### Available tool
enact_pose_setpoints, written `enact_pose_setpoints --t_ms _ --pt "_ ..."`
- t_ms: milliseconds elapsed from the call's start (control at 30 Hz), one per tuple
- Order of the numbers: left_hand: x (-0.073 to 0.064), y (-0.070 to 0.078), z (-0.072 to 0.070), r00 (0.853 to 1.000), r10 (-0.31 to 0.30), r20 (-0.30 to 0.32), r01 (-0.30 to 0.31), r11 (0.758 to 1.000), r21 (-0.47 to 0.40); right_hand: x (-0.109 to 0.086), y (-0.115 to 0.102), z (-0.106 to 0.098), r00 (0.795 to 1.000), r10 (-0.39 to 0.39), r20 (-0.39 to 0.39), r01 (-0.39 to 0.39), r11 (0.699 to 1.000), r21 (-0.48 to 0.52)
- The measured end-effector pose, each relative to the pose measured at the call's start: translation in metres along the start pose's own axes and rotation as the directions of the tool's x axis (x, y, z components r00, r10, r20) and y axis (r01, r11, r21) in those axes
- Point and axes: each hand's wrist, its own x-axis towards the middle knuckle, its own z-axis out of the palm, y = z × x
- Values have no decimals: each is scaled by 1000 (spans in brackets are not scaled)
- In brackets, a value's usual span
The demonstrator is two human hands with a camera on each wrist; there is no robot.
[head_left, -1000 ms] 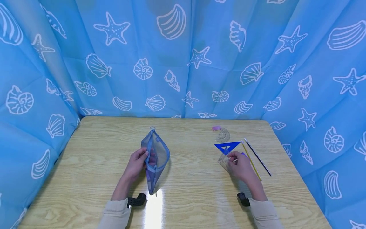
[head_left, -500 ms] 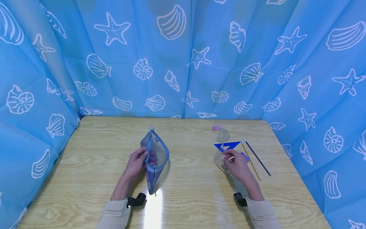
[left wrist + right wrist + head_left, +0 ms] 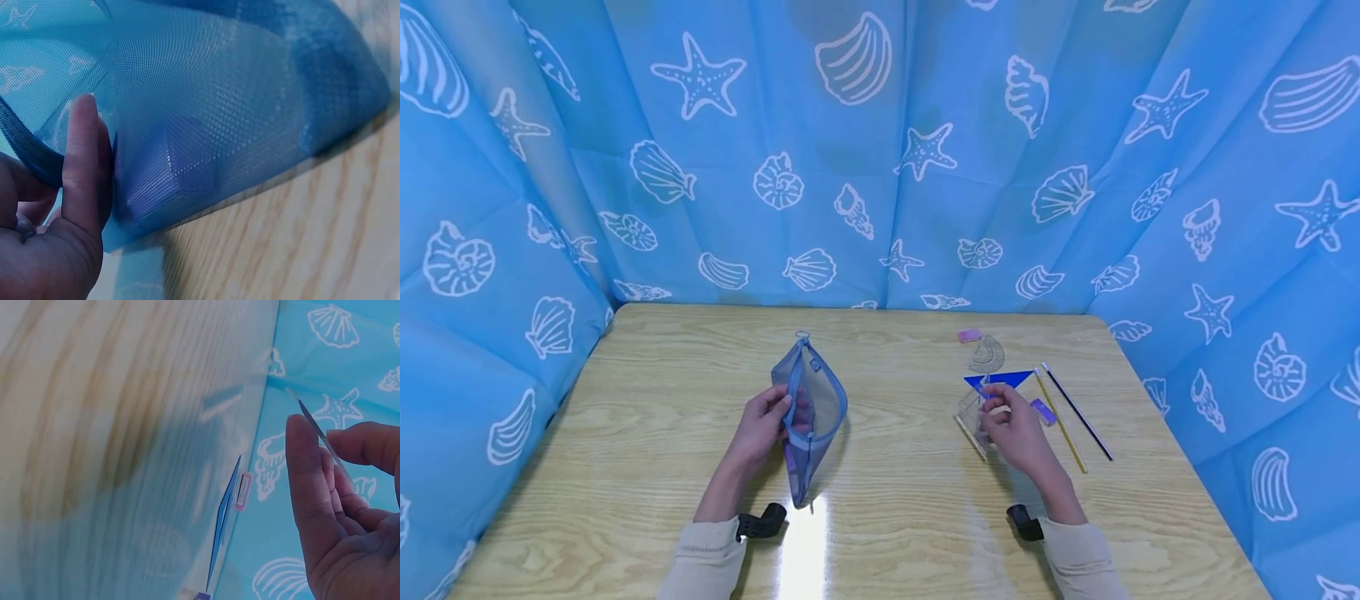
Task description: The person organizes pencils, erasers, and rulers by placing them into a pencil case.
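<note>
My left hand grips the near side of a blue mesh zip pouch, which stands with its mouth spread apart. Through the mesh in the left wrist view, a purple boxy item shows inside the pouch. On the right, my right hand pinches a thin, clear plastic piece between thumb and fingers, raised over the table. Edge-on in the right wrist view, that piece is a narrow sliver and its full outline is hidden. Just beyond the fingers lies a blue set square, partly covered by the hand.
A pink eraser and a clear protractor lie farther back. Right of my right hand are a small purple block, a yellow pencil and a dark pencil. A blue shell-patterned curtain borders the wooden table.
My right hand has shifted slightly left with the clear piece and turned it, uncovering more of the purple block. My left hand and the pouch stay nearly still.
</note>
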Motion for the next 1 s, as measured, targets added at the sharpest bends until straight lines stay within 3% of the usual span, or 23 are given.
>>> enact_pose_setpoints --t_ms 567,1000 --pt "-1 2 -1 999 33 2 -33 999 21 3 -8 15 1000 -11 22 9 998 65" --pt "-8 9 0 998 56 14 -57 998 23 11 -23 34 995 -18 100 8 994 105"
